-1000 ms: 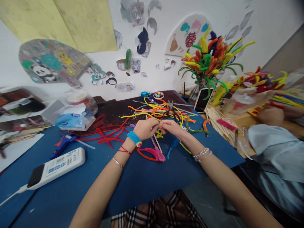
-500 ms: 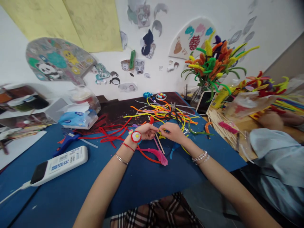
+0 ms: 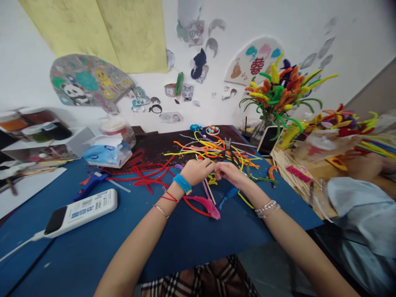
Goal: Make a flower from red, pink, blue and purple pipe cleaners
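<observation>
My left hand [image 3: 198, 171] is turned back-up over the table, its fingers closed. My right hand [image 3: 229, 172] meets it at the fingertips, fingers curled in. Whatever they pinch is hidden; a bit of red shows just behind the left fingers. Below the hands lie a pink fuzzy twisted piece [image 3: 210, 208], a blue fuzzy piece [image 3: 231, 193] and a thin wooden stick [image 3: 211, 192]. Red pipe cleaners [image 3: 151, 178] spread to the left. Beyond the hands are yellow and orange pipe cleaners [image 3: 213, 147] with pliers [image 3: 228, 144] on them.
On the left are a glue gun [image 3: 89, 186], a white power bank [image 3: 82, 212] with a cable and a tissue pack [image 3: 107, 153]. A phone [image 3: 268, 140] leans by a vase of pipe-cleaner flowers [image 3: 278, 90]. At the right sits another person, a pale blue sleeve [image 3: 355, 202] showing.
My left wrist has rolled over, so the back of the hand and a blue band now show instead of the flower-like ornament. My right hand has curled in more. The view has shifted slightly.
</observation>
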Available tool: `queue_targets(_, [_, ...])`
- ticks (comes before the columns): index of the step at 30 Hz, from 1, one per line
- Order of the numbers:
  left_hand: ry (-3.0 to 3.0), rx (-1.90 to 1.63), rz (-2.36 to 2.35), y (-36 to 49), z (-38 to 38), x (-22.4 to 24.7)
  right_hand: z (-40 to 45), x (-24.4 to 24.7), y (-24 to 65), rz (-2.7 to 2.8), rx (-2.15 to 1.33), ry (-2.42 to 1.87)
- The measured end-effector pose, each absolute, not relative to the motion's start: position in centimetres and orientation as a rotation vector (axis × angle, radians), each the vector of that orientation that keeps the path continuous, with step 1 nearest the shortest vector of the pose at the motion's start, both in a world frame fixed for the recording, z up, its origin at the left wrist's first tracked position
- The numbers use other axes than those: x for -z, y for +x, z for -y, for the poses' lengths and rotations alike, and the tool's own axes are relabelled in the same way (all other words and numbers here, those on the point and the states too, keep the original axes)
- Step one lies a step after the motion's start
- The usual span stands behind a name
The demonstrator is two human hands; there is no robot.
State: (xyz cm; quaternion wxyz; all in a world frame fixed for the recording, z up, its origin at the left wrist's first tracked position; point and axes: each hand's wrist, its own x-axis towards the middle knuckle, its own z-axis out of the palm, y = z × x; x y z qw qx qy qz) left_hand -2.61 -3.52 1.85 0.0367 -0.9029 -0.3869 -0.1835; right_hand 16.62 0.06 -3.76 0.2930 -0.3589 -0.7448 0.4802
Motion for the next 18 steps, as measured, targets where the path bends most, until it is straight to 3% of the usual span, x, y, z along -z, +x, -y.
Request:
queue_targets(8, [-2.873, 0.588, 1.228, -2.5, 3.3, -1.2, 0.0, 3.3, 16.5, 2.099, -1.182, -0.957])
queue_targets(18, [-3.135, 0.973, 1.868, -1.9, 2.1, 0.8, 1.2, 2.1, 16.5, 2.228, -0.503, -0.885])
